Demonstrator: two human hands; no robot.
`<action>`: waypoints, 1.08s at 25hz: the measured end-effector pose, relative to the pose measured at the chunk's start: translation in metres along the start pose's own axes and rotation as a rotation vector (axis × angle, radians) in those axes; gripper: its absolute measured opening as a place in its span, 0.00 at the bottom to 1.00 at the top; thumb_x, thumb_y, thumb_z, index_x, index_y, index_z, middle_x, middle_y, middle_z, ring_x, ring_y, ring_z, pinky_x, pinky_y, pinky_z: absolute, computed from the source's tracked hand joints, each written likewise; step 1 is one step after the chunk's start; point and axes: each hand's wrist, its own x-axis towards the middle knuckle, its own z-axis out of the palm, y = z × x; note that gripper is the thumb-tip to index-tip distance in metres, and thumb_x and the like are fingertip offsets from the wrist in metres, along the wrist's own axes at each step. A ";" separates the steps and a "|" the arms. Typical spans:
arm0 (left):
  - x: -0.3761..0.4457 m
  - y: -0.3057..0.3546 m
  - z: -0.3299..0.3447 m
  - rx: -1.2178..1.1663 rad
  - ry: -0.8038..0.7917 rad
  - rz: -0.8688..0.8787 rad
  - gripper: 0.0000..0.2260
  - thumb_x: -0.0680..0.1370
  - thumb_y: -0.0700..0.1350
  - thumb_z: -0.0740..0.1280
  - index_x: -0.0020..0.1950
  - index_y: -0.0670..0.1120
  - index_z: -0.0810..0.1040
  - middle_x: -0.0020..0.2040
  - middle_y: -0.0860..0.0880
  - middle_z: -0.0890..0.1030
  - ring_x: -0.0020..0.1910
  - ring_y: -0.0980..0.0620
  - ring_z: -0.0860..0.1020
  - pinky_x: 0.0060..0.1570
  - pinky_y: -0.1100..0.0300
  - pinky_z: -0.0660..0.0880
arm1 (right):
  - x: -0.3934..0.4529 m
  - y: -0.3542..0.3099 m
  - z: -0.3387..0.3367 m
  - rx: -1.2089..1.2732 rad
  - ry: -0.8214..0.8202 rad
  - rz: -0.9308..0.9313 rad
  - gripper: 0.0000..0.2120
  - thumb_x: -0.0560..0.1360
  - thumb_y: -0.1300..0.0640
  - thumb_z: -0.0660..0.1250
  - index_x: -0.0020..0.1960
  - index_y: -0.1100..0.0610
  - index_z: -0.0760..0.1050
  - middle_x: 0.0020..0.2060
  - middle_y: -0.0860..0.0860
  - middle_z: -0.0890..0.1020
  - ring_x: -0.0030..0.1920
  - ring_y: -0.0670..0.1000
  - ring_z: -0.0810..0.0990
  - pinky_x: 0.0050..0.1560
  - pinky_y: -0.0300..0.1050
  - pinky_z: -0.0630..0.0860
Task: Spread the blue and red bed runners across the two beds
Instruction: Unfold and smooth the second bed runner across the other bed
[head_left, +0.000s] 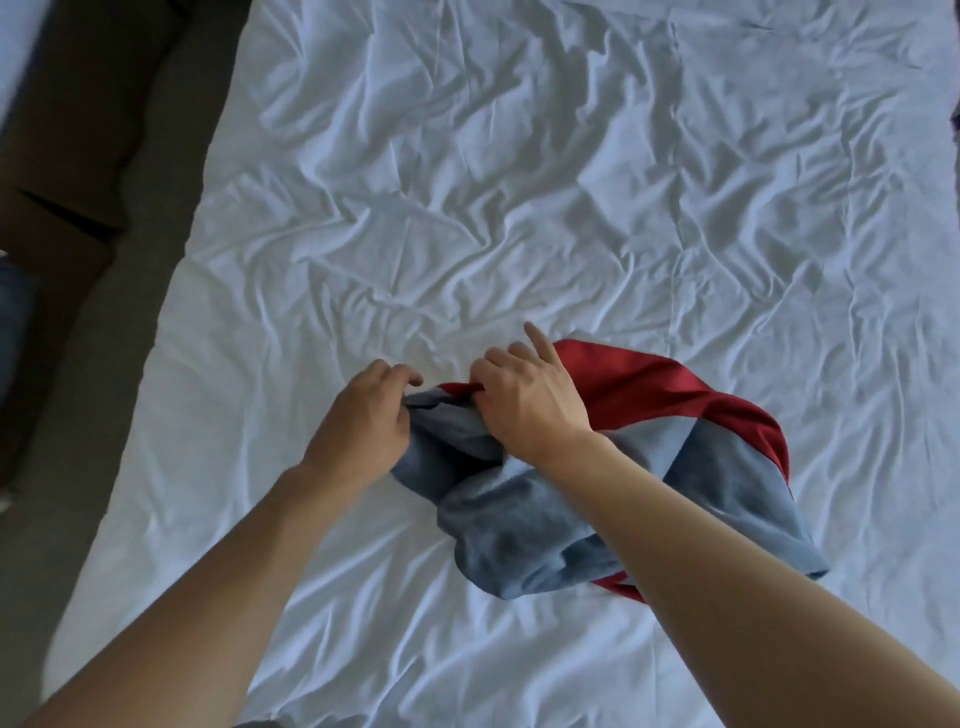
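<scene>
Grip: left hand (358, 423) and right hand (524, 402) both pinch the bunched blue-and-red bed runner (649, 467).
Runner: crumpled on wrinkled white bed (467, 182).

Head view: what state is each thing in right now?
Blue and red fabric bed runner: bunched in a heap, not spread.
White wrinkled bed sheet: creased, covering the bed.
Left hand: grips the runner's blue end.
Right hand: pinches the runner's edge, forefinger extended.

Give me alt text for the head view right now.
Both hands, left hand and right hand, grip a bunched blue and red bed runner lying on a wrinkled white bed. The floor shows at the left.
</scene>
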 end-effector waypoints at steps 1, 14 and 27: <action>-0.004 -0.005 -0.005 -0.011 0.002 -0.015 0.13 0.76 0.37 0.64 0.59 0.47 0.77 0.50 0.49 0.76 0.49 0.47 0.77 0.46 0.52 0.76 | 0.009 -0.009 -0.002 0.002 0.044 -0.044 0.07 0.76 0.59 0.62 0.46 0.55 0.80 0.39 0.50 0.79 0.47 0.56 0.77 0.77 0.56 0.54; 0.014 -0.047 0.002 -0.258 -0.152 -0.464 0.27 0.78 0.59 0.65 0.73 0.47 0.69 0.66 0.47 0.77 0.62 0.45 0.77 0.57 0.52 0.75 | 0.060 -0.028 0.024 0.023 0.005 0.166 0.22 0.79 0.51 0.60 0.70 0.58 0.71 0.66 0.53 0.77 0.68 0.56 0.72 0.77 0.59 0.56; 0.005 -0.049 0.029 -0.489 -0.088 -0.689 0.21 0.72 0.54 0.72 0.61 0.49 0.73 0.47 0.55 0.80 0.49 0.50 0.80 0.47 0.58 0.75 | 0.153 -0.032 0.035 -0.478 -0.221 -0.246 0.11 0.75 0.62 0.60 0.53 0.55 0.79 0.45 0.52 0.80 0.58 0.58 0.76 0.78 0.62 0.49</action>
